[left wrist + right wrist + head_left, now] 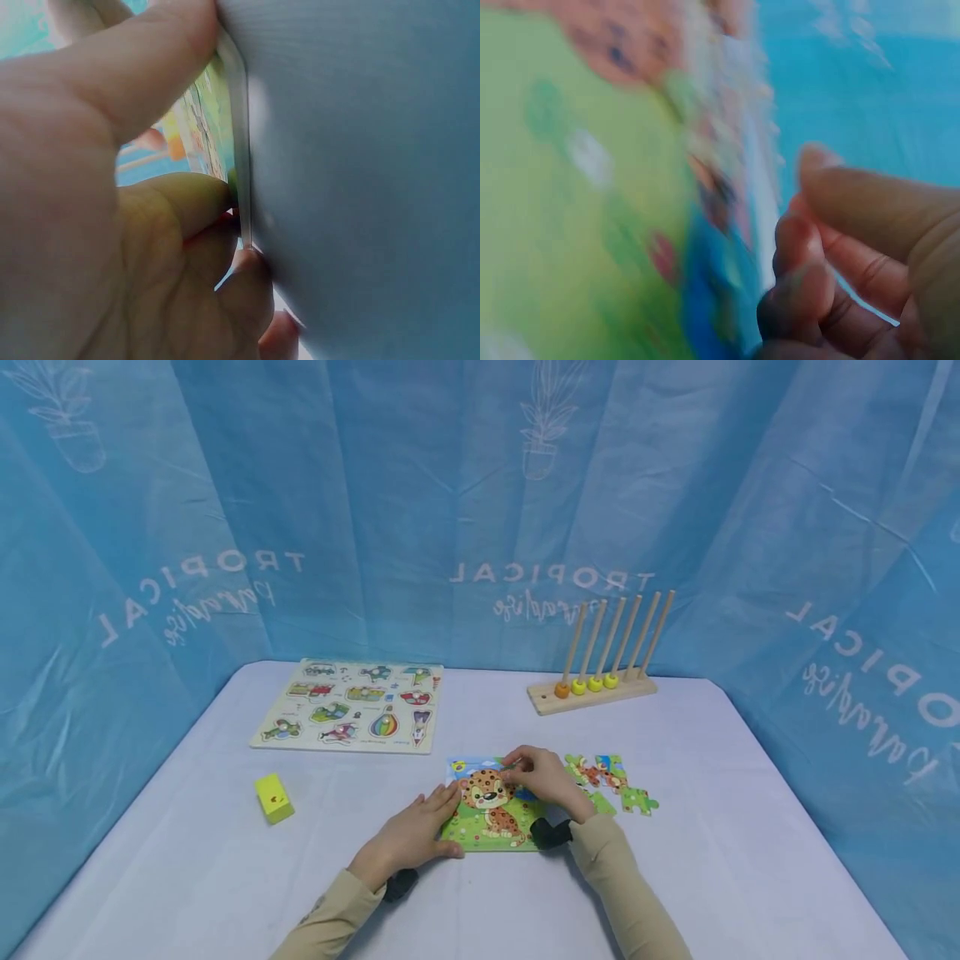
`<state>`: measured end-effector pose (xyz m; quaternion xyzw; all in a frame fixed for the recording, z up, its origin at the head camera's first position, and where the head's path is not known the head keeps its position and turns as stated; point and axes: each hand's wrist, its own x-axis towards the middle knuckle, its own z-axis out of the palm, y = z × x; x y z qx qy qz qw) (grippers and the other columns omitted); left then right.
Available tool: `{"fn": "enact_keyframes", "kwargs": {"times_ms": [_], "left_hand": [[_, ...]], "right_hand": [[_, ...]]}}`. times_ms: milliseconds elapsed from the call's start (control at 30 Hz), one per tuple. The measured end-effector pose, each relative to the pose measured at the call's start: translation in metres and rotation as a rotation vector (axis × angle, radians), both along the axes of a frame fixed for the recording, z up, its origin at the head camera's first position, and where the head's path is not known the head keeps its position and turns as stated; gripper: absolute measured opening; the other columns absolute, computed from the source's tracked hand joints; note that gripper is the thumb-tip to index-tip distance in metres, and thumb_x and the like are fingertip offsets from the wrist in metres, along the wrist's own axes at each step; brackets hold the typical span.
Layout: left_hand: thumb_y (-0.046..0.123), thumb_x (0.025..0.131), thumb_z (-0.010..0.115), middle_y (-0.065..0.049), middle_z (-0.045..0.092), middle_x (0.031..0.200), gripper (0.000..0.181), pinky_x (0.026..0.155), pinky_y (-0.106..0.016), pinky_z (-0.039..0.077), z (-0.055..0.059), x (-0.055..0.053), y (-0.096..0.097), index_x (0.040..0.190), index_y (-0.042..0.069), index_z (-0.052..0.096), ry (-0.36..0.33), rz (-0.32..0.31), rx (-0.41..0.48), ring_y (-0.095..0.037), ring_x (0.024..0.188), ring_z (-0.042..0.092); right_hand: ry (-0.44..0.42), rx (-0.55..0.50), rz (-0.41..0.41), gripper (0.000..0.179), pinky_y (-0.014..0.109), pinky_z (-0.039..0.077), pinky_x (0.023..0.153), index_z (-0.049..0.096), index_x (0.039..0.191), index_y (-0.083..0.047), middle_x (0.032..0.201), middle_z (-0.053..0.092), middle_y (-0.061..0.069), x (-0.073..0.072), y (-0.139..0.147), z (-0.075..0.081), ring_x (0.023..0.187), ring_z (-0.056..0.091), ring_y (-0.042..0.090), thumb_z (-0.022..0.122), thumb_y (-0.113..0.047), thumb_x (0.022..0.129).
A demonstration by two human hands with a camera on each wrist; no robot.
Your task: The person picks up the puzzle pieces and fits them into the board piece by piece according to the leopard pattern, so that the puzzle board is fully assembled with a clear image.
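A jigsaw puzzle board (pixel 498 822) with a spotted leopard cub on green grass lies in front of the person. My left hand (pixel 412 835) rests at its left edge, fingers extended along the side and thumb by the lower corner. The left wrist view shows the board's edge (pixel 241 135) close to the thumb and fingertips. My right hand (pixel 546 777) hovers over the board's upper right, by the cub's head. Its thumb and fingers curl toward each other, and no piece shows between them in the right wrist view. Loose puzzle pieces (pixel 633 800) lie just right of the board.
At the back left lies a wooden peg puzzle (pixel 365 717) with vehicle pictures. A yellow block (pixel 274 798) sits to the left. Behind, on the right, stands a wooden rack of upright rods (pixel 600 695) with orange and yellow beads. Blue curtains (pixel 420 510) surround the white table.
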<state>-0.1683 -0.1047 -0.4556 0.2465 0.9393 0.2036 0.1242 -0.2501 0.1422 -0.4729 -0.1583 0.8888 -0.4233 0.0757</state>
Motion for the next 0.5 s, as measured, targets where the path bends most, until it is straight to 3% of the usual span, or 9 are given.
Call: {"fn": "enact_keyframes", "kwargs": {"times_ms": [133, 333, 500], "left_hand": [[0.044, 0.083, 0.07, -0.017, 0.026, 0.159, 0.089, 0.12, -0.055, 0.025, -0.002, -0.001, 0.001, 0.149, -0.002, 0.033, -0.001, -0.007, 0.007, -0.037, 0.146, 0.026], [0.044, 0.083, 0.07, -0.015, 0.026, 0.16, 0.088, 0.12, -0.053, 0.025, -0.006, -0.003, 0.0, 0.149, 0.0, 0.033, 0.009, 0.007, -0.006, -0.035, 0.147, 0.026], [0.043, 0.082, 0.071, -0.016, 0.027, 0.159, 0.088, 0.12, -0.054, 0.025, -0.007, -0.002, -0.001, 0.149, -0.001, 0.033, 0.012, 0.006, 0.01, -0.036, 0.147, 0.026]], "right_hand": [[-0.024, -0.057, -0.111, 0.023, 0.027, 0.044, 0.058, 0.067, 0.113, -0.006, 0.088, 0.065, 0.009, -0.006, 0.033, 0.002, 0.069, 0.053, 0.015, 0.065, -0.017, 0.093], [-0.03, 0.004, -0.339, 0.033, 0.032, 0.053, 0.071, 0.063, 0.121, -0.004, 0.113, 0.065, 0.017, -0.006, 0.076, 0.008, 0.095, 0.061, 0.026, 0.067, -0.018, 0.091], [-0.057, 0.055, -0.41, 0.041, 0.041, 0.052, 0.082, 0.061, 0.124, -0.004, 0.11, 0.065, 0.017, -0.006, 0.092, 0.008, 0.098, 0.062, 0.029, 0.071, -0.017, 0.087]]}}
